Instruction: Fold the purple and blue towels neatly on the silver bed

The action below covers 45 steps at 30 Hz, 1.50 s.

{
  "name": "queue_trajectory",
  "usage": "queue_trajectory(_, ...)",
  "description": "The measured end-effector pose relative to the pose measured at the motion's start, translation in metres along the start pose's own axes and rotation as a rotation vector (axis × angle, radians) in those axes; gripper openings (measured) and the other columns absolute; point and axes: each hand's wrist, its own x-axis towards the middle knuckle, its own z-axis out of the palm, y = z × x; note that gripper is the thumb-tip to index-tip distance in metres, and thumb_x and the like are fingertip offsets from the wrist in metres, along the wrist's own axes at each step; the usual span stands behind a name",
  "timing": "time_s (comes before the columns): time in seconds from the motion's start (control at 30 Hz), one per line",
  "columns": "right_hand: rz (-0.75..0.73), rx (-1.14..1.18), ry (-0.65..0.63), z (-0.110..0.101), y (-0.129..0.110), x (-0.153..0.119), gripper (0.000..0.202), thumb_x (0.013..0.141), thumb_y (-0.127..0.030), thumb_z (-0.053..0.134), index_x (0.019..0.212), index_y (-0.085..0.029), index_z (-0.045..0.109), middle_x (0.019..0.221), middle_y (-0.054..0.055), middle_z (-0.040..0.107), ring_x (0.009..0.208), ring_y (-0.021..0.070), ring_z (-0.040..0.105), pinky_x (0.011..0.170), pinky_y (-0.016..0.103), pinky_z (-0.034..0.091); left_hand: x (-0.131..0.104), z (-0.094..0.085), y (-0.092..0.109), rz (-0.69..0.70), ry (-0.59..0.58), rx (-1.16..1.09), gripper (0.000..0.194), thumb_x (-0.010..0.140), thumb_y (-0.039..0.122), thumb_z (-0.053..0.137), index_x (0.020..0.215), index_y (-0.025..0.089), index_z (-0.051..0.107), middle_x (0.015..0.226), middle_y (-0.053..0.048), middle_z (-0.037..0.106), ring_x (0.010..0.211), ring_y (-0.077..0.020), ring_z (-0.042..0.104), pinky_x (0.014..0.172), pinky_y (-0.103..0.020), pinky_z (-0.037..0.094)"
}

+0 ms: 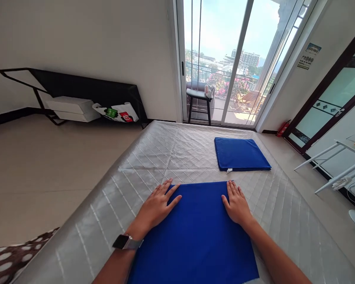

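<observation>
A blue cloth [197, 236] lies flat on the quilted silver-grey mattress [148, 154], running off the bottom of the view. My left hand [158, 203] rests with spread fingers on its far left corner, a watch on the wrist. On the far right corner lies my right hand [236, 203], palm down, its thumb apart from the fingers. Beyond it, towards the right, sits a second blue cloth [241, 154], folded into a flat rectangle with a small white tag at its near edge.
A black rack [91, 85] with white boxes [73, 108] and a printed bag [118, 112] stands at the left wall. Sliding glass doors and a stool [198, 94] are ahead. At right is a white table [350, 148]; brown dotted fabric [14, 254] lies at lower left.
</observation>
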Motion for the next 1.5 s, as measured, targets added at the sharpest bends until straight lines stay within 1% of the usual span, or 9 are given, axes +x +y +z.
queue_trajectory(0.23, 0.01, 0.044, -0.021, -0.012, -0.006, 0.0, 0.067, 0.103, -0.045, 0.022, 0.158, -0.006, 0.022, 0.165, 0.012, 0.021, 0.154, 0.0191, 0.011, 0.124, 0.039, 0.01, 0.01, -0.009, 0.001, -0.049, -0.095, 0.018, 0.063, 0.101, 0.057, 0.026, 0.152, 0.023, 0.039, 0.162, -0.011, 0.035, 0.15, -0.0254, 0.029, 0.122, -0.048, 0.025)
queue_trajectory(0.4, 0.006, 0.063, 0.002, -0.01, -0.006, 0.001, 0.068, 0.103, -0.045, 0.021, 0.158, -0.005, 0.023, 0.164, 0.013, 0.023, 0.154, 0.0192, 0.011, 0.124, 0.04, 0.008, 0.013, -0.018, 0.012, -0.053, -0.039, 0.047, 0.062, 0.103, 0.051, 0.023, 0.151, 0.016, 0.041, 0.159, -0.014, 0.04, 0.149, -0.0251, 0.032, 0.121, -0.048, 0.028)
queue_trajectory(0.5, 0.001, 0.073, 0.014, -0.007, -0.006, 0.002, 0.069, 0.102, -0.045, 0.021, 0.158, -0.005, 0.023, 0.164, 0.014, 0.024, 0.154, 0.0196, 0.012, 0.124, 0.041, 0.009, 0.017, -0.02, 0.055, 0.043, 0.012, 0.038, 0.059, 0.103, 0.048, 0.025, 0.15, 0.017, 0.043, 0.157, -0.013, 0.043, 0.147, -0.0244, 0.035, 0.121, -0.046, 0.029)
queue_trajectory(0.67, -0.023, 0.035, 0.024, -0.004, -0.002, 0.002, 0.063, 0.101, -0.036, 0.026, 0.158, -0.007, 0.026, 0.164, 0.014, 0.026, 0.154, 0.0211, 0.013, 0.123, 0.042, 0.013, 0.038, 0.001, 0.162, 0.247, -0.027, -0.032, 0.058, 0.103, 0.045, 0.021, 0.15, 0.02, 0.043, 0.159, -0.011, 0.041, 0.149, -0.0224, 0.033, 0.122, -0.042, 0.027)
queue_trajectory(0.77, -0.041, 0.004, 0.009, -0.004, -0.001, 0.002, 0.062, 0.098, -0.026, 0.03, 0.157, -0.007, 0.027, 0.164, 0.013, 0.026, 0.154, 0.0205, 0.013, 0.123, 0.04, 0.013, 0.05, 0.015, 0.194, 0.227, -0.039, -0.034, 0.056, 0.103, 0.044, 0.022, 0.151, 0.022, 0.043, 0.16, -0.009, 0.039, 0.149, -0.0227, 0.031, 0.121, -0.043, 0.028)
queue_trajectory(0.9, -0.024, -0.001, 0.019, -0.004, -0.002, 0.004, 0.063, 0.102, -0.036, 0.026, 0.157, -0.007, 0.026, 0.164, 0.013, 0.023, 0.153, 0.0212, 0.014, 0.123, 0.042, 0.011, 0.043, 0.017, 0.17, 0.11, -0.044, -0.01, 0.059, 0.103, 0.049, 0.023, 0.151, 0.019, 0.042, 0.158, -0.013, 0.042, 0.148, -0.0253, 0.034, 0.122, -0.046, 0.028)
queue_trajectory(1.1, 0.003, 0.054, 0.016, -0.001, -0.003, 0.007, 0.068, 0.102, -0.044, 0.021, 0.158, -0.004, 0.023, 0.164, 0.013, 0.022, 0.154, 0.0194, 0.012, 0.123, 0.04, 0.007, 0.005, -0.009, 0.07, -0.171, -0.051, 0.076, 0.069, 0.102, 0.058, 0.019, 0.152, 0.016, 0.04, 0.16, -0.014, 0.038, 0.15, -0.028, 0.03, 0.123, -0.05, 0.025)
queue_trajectory(1.2, 0.004, 0.063, 0.013, -0.001, -0.002, 0.006, 0.069, 0.102, -0.045, 0.02, 0.159, -0.006, 0.021, 0.165, 0.012, 0.021, 0.154, 0.0193, 0.011, 0.123, 0.041, 0.007, -0.003, -0.012, 0.038, -0.23, -0.058, 0.09, 0.072, 0.102, 0.059, 0.017, 0.153, 0.012, 0.037, 0.161, -0.016, 0.034, 0.15, -0.0288, 0.029, 0.122, -0.049, 0.025)
queue_trajectory(1.5, 0.033, 0.0, -0.015, -0.003, -0.002, 0.006, 0.069, 0.103, -0.047, 0.017, 0.16, -0.009, 0.018, 0.166, 0.01, 0.02, 0.154, 0.0185, 0.012, 0.124, 0.039, 0.006, 0.0, 0.002, 0.031, -0.237, 0.002, 0.07, 0.074, 0.1, 0.062, 0.018, 0.154, 0.015, 0.037, 0.161, -0.012, 0.036, 0.15, -0.0279, 0.028, 0.123, -0.046, 0.026)
